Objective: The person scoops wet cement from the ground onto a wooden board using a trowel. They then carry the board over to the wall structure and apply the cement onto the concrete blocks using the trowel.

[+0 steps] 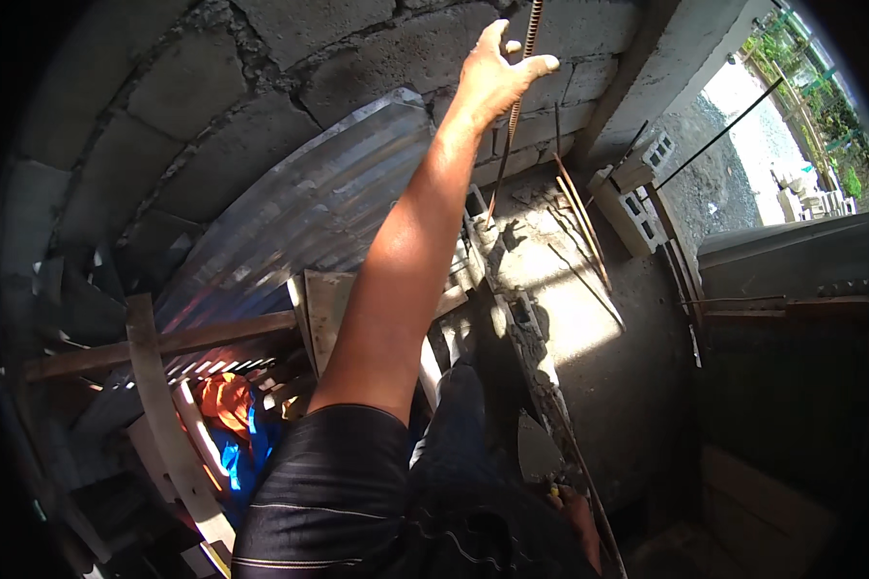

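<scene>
Head view. Your left hand (pixel 500 72) is raised high on an outstretched arm, against the grey concrete-block wall (pixel 290 87). Its fingers (pixel 541 65) are spread and loosely curled beside the thin, ribbed, rust-brown steel rebar (pixel 515 106). The bar runs upright from the top edge of the frame down to the top of the block course below. The thumb points up on the bar's left. The other fingers reach across to its right, touching it or just in front of it; I cannot tell whether they close on it. Your right hand is not seen.

Containers: none can be made out. Low at left, an orange and blue bundle of cloth (pixel 234 415) lies among wooden planks (pixel 164 343) and a curved pale strip. What holds it, if anything, is hidden.

Surface: below the hand, a low course of hollow concrete blocks topped with rough grey mortar (pixel 521 318) runs down toward you. Right of it is a sunlit patch of bare concrete floor (pixel 579 299) with thin rusty rods (pixel 584 227) lying across it. A flat grey trowel blade (pixel 536 449) sits near the lower end of the course.

Room: a sheet of corrugated silver metal (pixel 299 222) leans at left under the wall. A loose hollow block (pixel 637 207) stands at the doorway, upper right. Beyond it are bright gravel ground and green plants.
</scene>
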`<state>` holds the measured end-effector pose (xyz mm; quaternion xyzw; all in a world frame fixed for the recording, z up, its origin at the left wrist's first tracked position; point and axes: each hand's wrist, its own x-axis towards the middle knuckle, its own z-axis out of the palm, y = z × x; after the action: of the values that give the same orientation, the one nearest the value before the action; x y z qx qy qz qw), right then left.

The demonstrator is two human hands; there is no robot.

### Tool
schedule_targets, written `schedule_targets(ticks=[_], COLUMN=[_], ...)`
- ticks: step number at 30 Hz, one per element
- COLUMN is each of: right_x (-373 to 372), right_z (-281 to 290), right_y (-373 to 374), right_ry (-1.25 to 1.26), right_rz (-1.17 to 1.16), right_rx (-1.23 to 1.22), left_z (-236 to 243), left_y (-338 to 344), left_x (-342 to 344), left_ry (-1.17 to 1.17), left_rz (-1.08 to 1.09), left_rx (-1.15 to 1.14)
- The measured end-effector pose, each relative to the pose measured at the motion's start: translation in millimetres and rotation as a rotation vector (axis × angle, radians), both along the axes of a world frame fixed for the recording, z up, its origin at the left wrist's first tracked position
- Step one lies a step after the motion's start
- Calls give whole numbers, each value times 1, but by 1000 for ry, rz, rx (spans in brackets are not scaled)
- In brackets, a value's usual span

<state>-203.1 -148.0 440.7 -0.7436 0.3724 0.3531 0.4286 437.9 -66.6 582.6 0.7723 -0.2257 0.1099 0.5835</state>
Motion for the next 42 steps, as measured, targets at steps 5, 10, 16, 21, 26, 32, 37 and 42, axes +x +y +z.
schedule_targets(ticks=[5, 10, 16, 21, 26, 32, 37, 42], right_x=[-75, -105, -125, -81, -184, -321, -453, -543], right_z=[-33, -50, -48, 49, 21, 33, 12, -2], right_y=[-6, -18, -18, 21, 5, 9, 2, 16], right_ry=[-45, -18, 101, 233, 55, -60, -101, -40], right_rz=[51, 37, 0, -194, -162, -192, -200, -273], right_rx=[16, 31, 13, -232, -136, -238, -247, -182], left_z=[-113, -264, -307, -322, -300, -252, -269, -291], left_y=[108, 309, 360, 375, 335, 282, 295, 295], left_x=[-103, -234, -280, -276, -315, -438, -535, -578], left_ry=[-4, 400, 908, 869, 618, 536, 594, 642], left_rz=[593, 1147, 1177, 870, 907, 844, 708, 702], left_rx=[65, 699, 1067, 937, 549, 274, 339, 647])
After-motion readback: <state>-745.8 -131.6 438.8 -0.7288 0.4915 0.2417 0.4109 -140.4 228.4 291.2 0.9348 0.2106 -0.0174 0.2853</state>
